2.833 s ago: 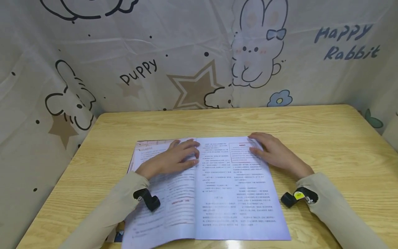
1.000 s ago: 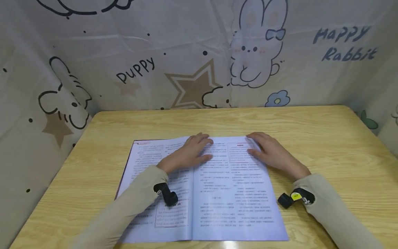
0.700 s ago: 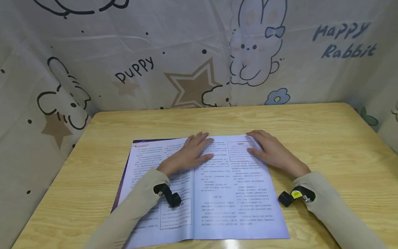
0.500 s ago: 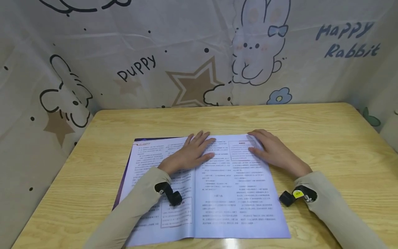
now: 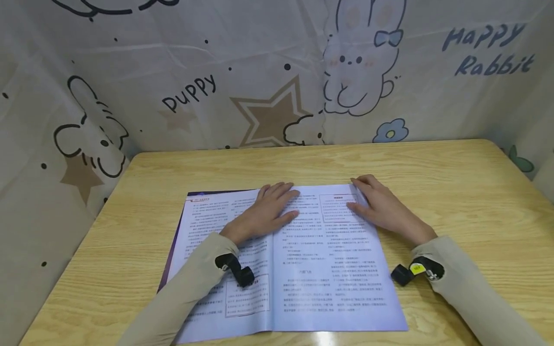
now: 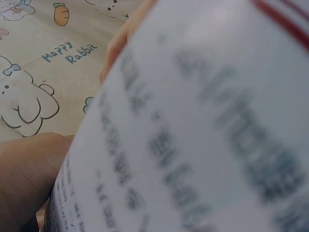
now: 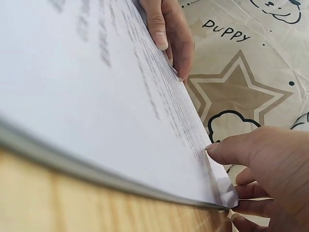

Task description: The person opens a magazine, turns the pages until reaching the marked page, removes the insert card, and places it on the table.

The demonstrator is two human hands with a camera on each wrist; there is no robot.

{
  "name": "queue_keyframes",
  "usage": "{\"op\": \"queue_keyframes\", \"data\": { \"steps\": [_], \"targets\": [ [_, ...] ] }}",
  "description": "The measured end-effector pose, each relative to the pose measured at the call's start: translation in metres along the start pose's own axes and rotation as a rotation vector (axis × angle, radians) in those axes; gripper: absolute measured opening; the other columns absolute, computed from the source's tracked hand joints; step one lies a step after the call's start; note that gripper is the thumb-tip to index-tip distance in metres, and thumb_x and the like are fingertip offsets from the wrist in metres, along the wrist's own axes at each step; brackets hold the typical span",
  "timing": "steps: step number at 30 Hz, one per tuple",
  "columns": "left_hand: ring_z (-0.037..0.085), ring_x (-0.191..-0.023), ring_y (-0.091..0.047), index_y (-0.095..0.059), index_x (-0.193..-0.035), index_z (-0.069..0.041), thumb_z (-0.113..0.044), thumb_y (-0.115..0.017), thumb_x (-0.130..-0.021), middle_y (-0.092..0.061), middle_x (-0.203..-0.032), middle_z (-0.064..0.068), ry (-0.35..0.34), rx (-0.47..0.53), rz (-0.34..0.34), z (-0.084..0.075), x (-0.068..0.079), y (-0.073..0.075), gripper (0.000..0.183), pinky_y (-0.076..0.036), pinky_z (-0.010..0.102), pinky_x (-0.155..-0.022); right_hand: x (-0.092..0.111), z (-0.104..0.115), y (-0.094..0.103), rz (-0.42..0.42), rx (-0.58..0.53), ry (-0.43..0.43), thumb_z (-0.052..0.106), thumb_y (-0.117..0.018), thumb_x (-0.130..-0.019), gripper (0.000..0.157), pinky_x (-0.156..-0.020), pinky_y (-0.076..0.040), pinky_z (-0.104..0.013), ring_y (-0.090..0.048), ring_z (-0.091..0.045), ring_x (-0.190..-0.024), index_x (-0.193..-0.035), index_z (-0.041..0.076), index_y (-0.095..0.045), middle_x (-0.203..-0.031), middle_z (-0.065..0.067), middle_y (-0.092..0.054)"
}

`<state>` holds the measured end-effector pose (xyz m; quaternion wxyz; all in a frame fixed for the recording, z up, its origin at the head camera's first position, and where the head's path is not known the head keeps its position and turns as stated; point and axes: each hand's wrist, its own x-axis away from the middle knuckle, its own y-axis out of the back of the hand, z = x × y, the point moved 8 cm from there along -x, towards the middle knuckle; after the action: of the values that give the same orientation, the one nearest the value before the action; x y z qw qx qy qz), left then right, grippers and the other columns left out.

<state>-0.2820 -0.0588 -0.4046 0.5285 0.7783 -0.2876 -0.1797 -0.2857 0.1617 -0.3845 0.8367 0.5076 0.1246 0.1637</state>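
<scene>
An open magazine (image 5: 329, 293) lies on the wooden table, its printed pages upside down in the head view. My left hand (image 5: 261, 211) rests on the upper part of the spread, across the fold, with its fingers stretched and the thumb apart. At the upper right corner, my right hand (image 5: 385, 209) holds the magazine's edge. In the right wrist view, the right thumb (image 7: 231, 149) lies on the page while the other fingers are bent at the outer edge. A page bulges close to the camera in the left wrist view and hides most of the left hand.
The light wooden table (image 5: 454, 192) extends around the magazine. Behind it hangs a pale cloth (image 5: 259, 57) printed with cartoon animals and stars. Each sleeve carries a small black wrist camera, such as the right one (image 5: 402, 275). A dark purple cover edge (image 5: 170, 254) shows at the left.
A different left page now shows, lying flatter than at first. My left hand has moved right from that page onto the fold. The right fingertips have bent slightly at the corner.
</scene>
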Motion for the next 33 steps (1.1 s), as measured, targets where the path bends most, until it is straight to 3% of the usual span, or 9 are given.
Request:
{"op": "queue_keyframes", "data": {
  "steps": [8, 16, 23, 33],
  "targets": [
    [0.03, -0.147, -0.017, -0.035, -0.149, -0.017, -0.043, -0.042, -0.101, -0.021, -0.159, 0.01, 0.007, -0.023, -0.023, -0.0053, 0.0028, 0.0055, 0.055, -0.005, 0.053, -0.117, -0.0012, -0.0002, 0.0016, 0.003, -0.015, 0.001, 0.022, -0.062, -0.095, 0.059, -0.104, -0.036, -0.056, -0.043, -0.042, -0.126, -0.141, -0.008, -0.041, -0.141, -0.025, -0.037],
    [0.029, -0.146, -0.018, -0.036, -0.149, -0.018, -0.043, -0.042, -0.101, -0.023, -0.159, 0.008, 0.013, -0.05, -0.027, -0.006, 0.0035, 0.0065, 0.054, -0.007, 0.053, -0.117, -0.0018, -0.0016, 0.0006, -0.002, -0.021, -0.014, 0.023, -0.063, -0.094, 0.062, -0.105, -0.036, -0.057, -0.043, -0.044, -0.126, -0.142, -0.008, -0.038, -0.141, -0.026, -0.037],
    [0.03, -0.145, -0.023, -0.041, -0.146, -0.018, -0.041, -0.043, -0.101, -0.03, -0.156, 0.009, -0.009, -0.102, -0.037, -0.0089, 0.0027, 0.0071, 0.05, -0.009, 0.055, -0.116, -0.0012, -0.0015, 0.001, -0.025, -0.035, 0.011, 0.02, -0.065, -0.093, 0.052, -0.106, -0.035, -0.055, -0.044, -0.041, -0.126, -0.134, -0.005, -0.047, -0.136, -0.023, -0.044],
    [0.028, -0.148, -0.014, -0.034, -0.15, -0.021, -0.043, -0.04, -0.102, -0.02, -0.16, 0.01, 0.045, -0.096, 0.008, -0.0075, 0.0041, 0.0047, 0.053, -0.005, 0.052, -0.118, -0.0024, -0.0037, -0.0019, 0.013, -0.047, -0.02, 0.021, -0.062, -0.094, 0.053, -0.104, -0.037, -0.056, -0.046, -0.041, -0.127, -0.138, -0.003, -0.042, -0.135, -0.025, -0.05]
  ]
}}
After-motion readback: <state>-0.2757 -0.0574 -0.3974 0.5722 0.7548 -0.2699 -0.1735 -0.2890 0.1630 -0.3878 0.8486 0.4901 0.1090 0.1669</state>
